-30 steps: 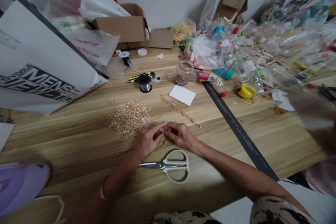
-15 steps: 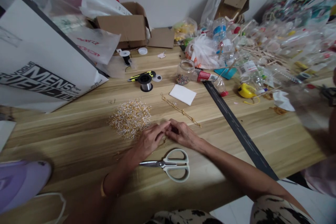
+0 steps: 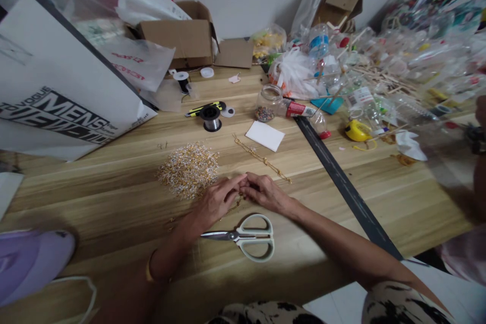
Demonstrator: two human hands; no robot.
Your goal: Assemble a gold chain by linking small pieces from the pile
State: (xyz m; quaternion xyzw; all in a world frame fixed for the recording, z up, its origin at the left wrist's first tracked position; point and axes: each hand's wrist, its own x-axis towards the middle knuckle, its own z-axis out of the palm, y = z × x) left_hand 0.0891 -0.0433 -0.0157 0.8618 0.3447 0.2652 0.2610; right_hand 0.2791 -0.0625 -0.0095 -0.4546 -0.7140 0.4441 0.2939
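Another person's arm (image 3: pixel 481 177) has appeared while left hand (image 3: pixel 217 201) and right hand (image 3: pixel 267 193) seemingly pinch a gold chain (image 3: pixel 234 207).

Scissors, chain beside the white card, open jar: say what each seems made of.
Scissors: grey blades with a bright edge, likely steel; pale, smooth handles, probably plastic. Chain: yellow glints suggest gold-coloured metal. Jar: clear, glossy; glass or plastic, can't tell.

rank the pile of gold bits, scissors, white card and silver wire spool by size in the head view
1. pile of gold bits and scissors: too alike to rank
2. white card
3. silver wire spool
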